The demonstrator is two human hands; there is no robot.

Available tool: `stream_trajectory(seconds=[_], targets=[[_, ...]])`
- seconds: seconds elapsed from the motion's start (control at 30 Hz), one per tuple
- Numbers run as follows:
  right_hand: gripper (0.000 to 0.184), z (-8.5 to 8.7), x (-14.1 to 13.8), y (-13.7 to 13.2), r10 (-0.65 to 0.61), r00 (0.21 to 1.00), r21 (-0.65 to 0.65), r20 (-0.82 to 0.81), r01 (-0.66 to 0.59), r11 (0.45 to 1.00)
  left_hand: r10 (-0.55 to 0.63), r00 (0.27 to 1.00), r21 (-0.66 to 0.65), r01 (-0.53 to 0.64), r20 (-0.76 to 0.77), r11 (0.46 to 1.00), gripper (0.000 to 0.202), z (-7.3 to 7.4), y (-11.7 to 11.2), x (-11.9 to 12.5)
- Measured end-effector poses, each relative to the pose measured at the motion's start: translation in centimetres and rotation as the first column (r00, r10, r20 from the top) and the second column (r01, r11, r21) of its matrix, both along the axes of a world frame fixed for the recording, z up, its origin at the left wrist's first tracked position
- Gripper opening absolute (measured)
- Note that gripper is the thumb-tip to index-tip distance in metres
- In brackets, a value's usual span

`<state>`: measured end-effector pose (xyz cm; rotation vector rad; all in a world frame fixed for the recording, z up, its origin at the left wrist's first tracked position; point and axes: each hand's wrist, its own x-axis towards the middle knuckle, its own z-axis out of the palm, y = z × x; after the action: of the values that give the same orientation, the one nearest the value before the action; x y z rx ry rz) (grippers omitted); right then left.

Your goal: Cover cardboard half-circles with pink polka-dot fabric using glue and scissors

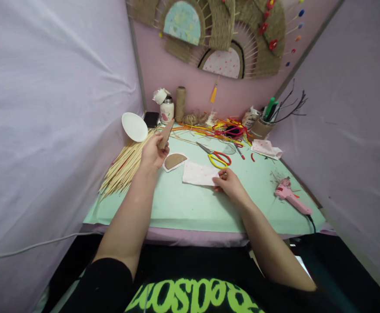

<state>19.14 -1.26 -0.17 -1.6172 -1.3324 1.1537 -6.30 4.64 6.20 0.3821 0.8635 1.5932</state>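
Observation:
My left hand (155, 150) grips a brown cardboard piece (166, 134), raised over the left part of the table and seen nearly edge-on. The fingers of my right hand (228, 182) pinch the right edge of a white dotted fabric piece (199, 173) that lies on the table. Between the hands, a brown half-round cardboard piece (175, 161) rests on a slightly larger white half-round piece. Scissors (215, 155) with red and yellow handles lie just beyond the fabric, blades spread a little.
Thin wooden sticks (125, 163) and a white bowl (134, 127) are at the left. A pink glue gun (292, 198) with a cord lies at the right. Coloured strands (209, 130), a twine spool (180, 103), a bottle (167, 111) and a pen holder (261, 128) line the back.

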Motion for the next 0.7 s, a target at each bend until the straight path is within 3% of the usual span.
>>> stream_trajectory(seconds=[0.07,0.13,0.2,0.23,0.33,0.4,0.47,0.6,0.7], targets=[[0.039,-0.6,1.1,-1.1,-0.041,0.958,0.101,0.285,0.013,0.995,-0.011,1.000,0.000,0.011,-0.019,1.000,0.016,-0.1,0.0,0.3],[0.051,-0.3,1.8,-1.7,-0.183,0.838,0.323,0.514,0.009,0.946,-0.021,0.999,0.000,0.021,-0.044,1.000,0.017,-0.3,0.0,0.6],[0.056,0.3,1.6,-2.1,-0.233,0.749,0.475,0.621,-0.123,0.871,-0.037,0.997,0.001,0.038,-0.073,0.999,0.018,-0.4,0.0,0.9],[0.058,0.5,1.2,-2.2,-0.179,0.727,0.479,0.663,-0.228,0.848,-0.050,0.994,0.003,0.051,-0.094,0.999,0.019,-0.5,0.0,1.1],[0.075,0.2,-1.1,-2.7,0.134,0.608,0.275,0.783,-0.530,0.802,-0.105,0.973,0.013,0.110,-0.207,0.994,0.020,-0.8,0.0,1.7],[0.086,-0.4,-2.6,-3.2,0.304,0.502,0.086,0.810,-0.614,0.785,-0.138,0.940,0.016,0.150,-0.313,0.989,0.022,-1.1,-0.2,2.2],[0.089,-1.0,-3.4,-4.0,0.395,0.448,-0.028,0.802,-0.633,0.774,-0.185,0.889,0.012,0.209,-0.419,0.978,0.026,-1.5,-0.5,2.7],[0.088,-0.7,-1.9,-5.2,0.418,0.478,-0.010,0.773,-0.650,0.760,-0.332,0.689,-0.004,0.431,-0.645,0.903,0.034,-2.8,-1.2,3.5],[0.072,0.4,1.1,-5.3,0.299,0.615,0.158,0.730,-0.578,0.801,-0.399,0.476,-0.034,0.609,-0.784,0.793,0.036,-4.1,-1.4,4.2]])
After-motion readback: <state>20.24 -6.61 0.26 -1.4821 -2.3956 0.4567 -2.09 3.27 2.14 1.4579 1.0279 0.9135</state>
